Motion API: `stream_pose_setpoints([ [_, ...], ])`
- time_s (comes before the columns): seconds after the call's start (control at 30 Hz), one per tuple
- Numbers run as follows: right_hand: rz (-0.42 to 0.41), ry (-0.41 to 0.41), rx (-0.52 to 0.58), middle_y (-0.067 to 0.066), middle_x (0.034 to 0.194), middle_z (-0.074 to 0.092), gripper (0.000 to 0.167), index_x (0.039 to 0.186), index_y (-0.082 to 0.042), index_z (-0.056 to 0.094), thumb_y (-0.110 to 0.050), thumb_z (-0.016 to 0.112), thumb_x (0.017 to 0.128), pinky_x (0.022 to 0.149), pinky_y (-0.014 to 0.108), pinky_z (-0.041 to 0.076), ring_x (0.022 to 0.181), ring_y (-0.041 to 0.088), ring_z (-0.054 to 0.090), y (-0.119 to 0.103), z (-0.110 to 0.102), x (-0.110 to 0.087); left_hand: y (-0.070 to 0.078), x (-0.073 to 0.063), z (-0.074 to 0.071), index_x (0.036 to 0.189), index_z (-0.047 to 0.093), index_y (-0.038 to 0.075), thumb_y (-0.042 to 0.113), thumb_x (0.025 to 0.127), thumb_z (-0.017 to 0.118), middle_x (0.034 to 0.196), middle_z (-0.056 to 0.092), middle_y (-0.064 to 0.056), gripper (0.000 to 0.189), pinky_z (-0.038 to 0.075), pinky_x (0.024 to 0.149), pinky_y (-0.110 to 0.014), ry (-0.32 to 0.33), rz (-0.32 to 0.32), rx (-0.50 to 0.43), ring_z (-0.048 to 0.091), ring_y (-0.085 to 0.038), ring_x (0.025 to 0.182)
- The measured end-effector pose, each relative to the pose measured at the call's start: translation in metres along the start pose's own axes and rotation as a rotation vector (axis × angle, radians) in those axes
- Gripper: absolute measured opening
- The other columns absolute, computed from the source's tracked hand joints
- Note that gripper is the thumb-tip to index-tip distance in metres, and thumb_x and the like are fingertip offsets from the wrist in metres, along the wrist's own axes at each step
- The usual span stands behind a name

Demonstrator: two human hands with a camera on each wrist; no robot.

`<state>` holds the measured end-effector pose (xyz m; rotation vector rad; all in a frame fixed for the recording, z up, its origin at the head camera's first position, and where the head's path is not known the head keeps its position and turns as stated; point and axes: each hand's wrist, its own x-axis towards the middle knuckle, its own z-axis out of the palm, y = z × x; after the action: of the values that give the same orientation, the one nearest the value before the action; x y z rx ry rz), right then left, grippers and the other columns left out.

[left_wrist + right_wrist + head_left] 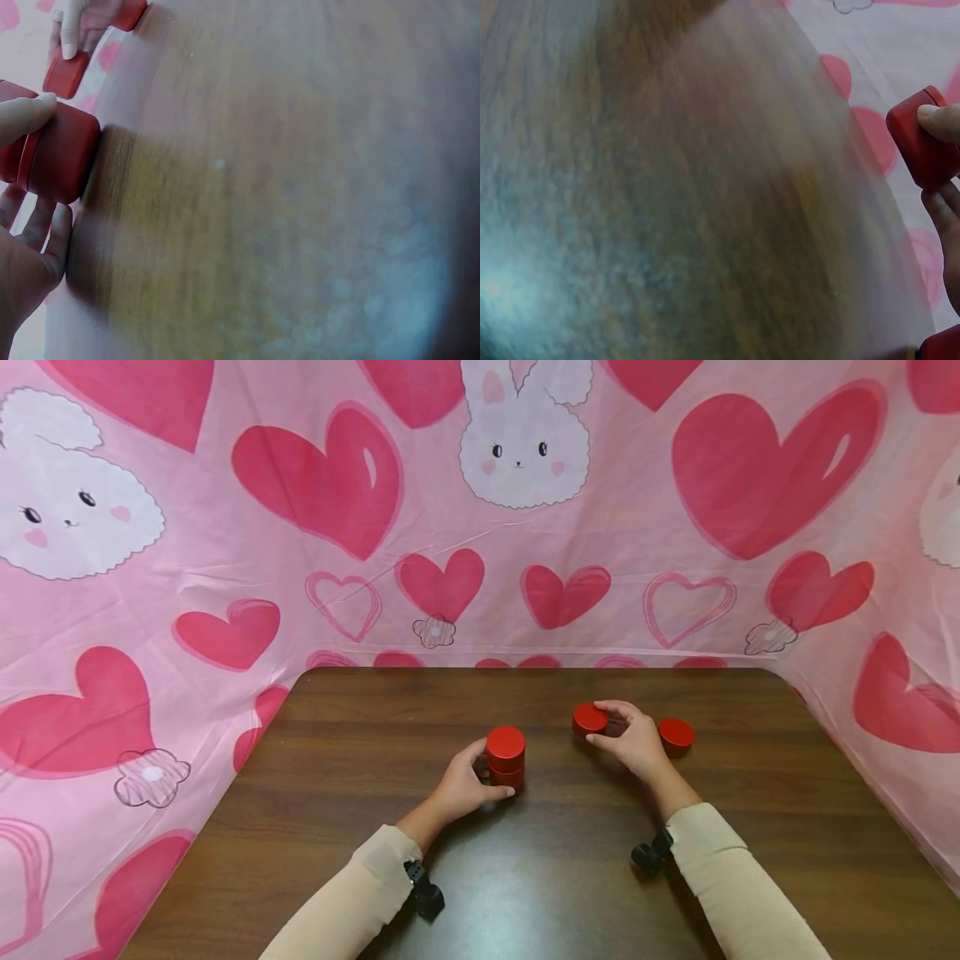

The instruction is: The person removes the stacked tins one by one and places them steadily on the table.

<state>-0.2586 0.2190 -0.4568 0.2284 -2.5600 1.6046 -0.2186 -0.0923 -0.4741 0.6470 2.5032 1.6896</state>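
Observation:
Two red round tins stand one on top of the other in the head view, the upper tin (506, 745) over the lower tin (508, 776). My left hand (459, 789) grips this stack from the left, thumb on the near side and fingers behind. The left wrist view shows the lower tin (66, 154) between thumb and fingers, close to the tabletop. Farther back and to the right, my right hand (636, 742) holds another red tin (589, 719) between thumb and fingers. That tin (919, 142) appears raised off the table in the right wrist view.
One more red tin (677, 737) rests on the brown wooden table (360, 827), just right of my right hand. Behind the table hangs a pink cloth (450, 527) with hearts and rabbits. A small black camera (425, 893) is strapped at my left wrist.

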Motion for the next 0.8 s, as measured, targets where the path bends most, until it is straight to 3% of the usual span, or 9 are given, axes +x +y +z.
stream_pose_setpoints([
  [0.23, -0.029, 0.027, -0.023, 0.022, 0.128, 0.056, 0.056, 0.126, 0.003, 0.06, -0.003, 0.083, 0.076, 0.094, 0.035, 0.05, 0.108, 0.037, 0.062, 0.014, 0.003, 0.001, -0.001, 0.0, 0.0, 0.132, 0.055, 0.011, 0.01, 0.07, 0.089, 0.119, 0.063, -0.002, 0.071, 0.052, 0.085, -0.035, -0.002, 0.002, 0.001, 0.061, -0.019, 0.1],
  [0.47, -0.02, 0.005, -0.074, 0.024, 0.127, 0.056, 0.056, 0.125, 0.004, 0.06, -0.003, 0.083, 0.075, 0.096, 0.047, 0.047, 0.109, 0.039, 0.061, 0.019, 0.004, 0.0, 0.0, -0.001, 0.0, 0.133, 0.055, 0.011, 0.01, 0.07, 0.089, 0.118, 0.063, -0.002, 0.071, 0.052, 0.086, -0.036, -0.004, 0.004, -0.01, 0.061, -0.019, 0.101],
  [0.8, 0.007, -0.015, -0.076, 0.024, 0.129, 0.054, 0.056, 0.127, 0.003, 0.057, -0.002, 0.081, 0.077, 0.099, 0.048, 0.044, 0.115, 0.041, 0.057, 0.021, 0.002, -0.002, -0.001, 0.0, 0.0, 0.132, 0.055, 0.01, 0.011, 0.07, 0.089, 0.116, 0.064, -0.003, 0.071, 0.053, 0.085, -0.036, 0.001, 0.005, 0.005, 0.062, -0.019, 0.098],
])
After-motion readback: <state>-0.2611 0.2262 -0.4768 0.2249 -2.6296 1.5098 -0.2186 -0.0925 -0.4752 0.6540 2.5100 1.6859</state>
